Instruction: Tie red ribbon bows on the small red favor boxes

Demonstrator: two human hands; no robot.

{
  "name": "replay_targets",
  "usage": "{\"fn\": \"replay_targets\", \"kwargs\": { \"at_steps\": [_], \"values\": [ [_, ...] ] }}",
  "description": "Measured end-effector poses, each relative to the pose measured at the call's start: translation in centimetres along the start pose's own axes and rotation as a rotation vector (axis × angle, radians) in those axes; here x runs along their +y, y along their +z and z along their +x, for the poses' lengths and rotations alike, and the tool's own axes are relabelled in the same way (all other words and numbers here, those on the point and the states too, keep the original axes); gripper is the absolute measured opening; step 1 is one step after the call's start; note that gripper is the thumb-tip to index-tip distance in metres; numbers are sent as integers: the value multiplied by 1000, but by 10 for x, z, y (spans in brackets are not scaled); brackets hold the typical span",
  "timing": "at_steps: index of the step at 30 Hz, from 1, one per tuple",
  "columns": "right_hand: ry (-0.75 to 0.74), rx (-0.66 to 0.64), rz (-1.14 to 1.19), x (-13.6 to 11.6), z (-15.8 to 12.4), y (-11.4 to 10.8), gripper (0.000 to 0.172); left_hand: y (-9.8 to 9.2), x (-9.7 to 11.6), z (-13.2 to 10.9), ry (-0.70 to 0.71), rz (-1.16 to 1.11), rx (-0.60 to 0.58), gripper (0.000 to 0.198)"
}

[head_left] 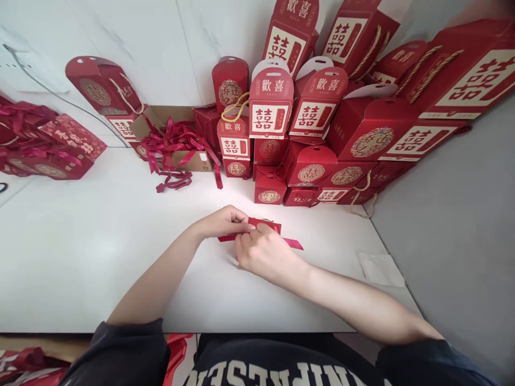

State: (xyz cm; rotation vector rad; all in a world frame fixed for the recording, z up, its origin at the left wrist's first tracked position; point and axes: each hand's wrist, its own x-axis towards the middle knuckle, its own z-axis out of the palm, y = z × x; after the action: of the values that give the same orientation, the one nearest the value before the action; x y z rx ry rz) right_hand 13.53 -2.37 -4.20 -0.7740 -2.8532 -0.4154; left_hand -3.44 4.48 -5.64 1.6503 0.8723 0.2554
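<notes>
In front of me on the white table, a small red box [265, 220] sits beneath both hands, which cover most of it. A red ribbon [293, 244] runs across it, its pointed tail sticking out to the right, and a darker red end shows at the left. My left hand [226, 221] is closed at the box's left side, thumb and fingers pinching the ribbon. My right hand [260, 249] is curled over the front of the box with its fingertips pressed together on the ribbon. The exact grip points are hidden by the fingers.
Stacked red gift boxes [309, 174] with rope handles stand behind and to the right. A cardboard box [197, 162] holds loose red ribbons [177, 140]. More red boxes [60, 155] lie at the far left. A white tissue [380, 269] lies near the right edge.
</notes>
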Motion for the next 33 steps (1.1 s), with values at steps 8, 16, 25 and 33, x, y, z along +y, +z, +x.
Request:
{"fn": "replay_targets", "kwargs": {
  "at_steps": [8, 16, 25, 33],
  "values": [
    [-49, 36, 490, 36, -40, 4, 27, 11, 2, 4, 28, 207, 170, 52],
    [290, -50, 1102, 51, -92, 12, 16, 23, 11, -4, -95, 410, 309, 59],
    [641, -29, 1392, 62, -94, 50, 45, 25, 18, -3, -123, 431, 298, 53],
    [464, -465, 1750, 64, -107, 57, 44, 23, 4, 4, -121, 381, 316, 59]
  ]
}}
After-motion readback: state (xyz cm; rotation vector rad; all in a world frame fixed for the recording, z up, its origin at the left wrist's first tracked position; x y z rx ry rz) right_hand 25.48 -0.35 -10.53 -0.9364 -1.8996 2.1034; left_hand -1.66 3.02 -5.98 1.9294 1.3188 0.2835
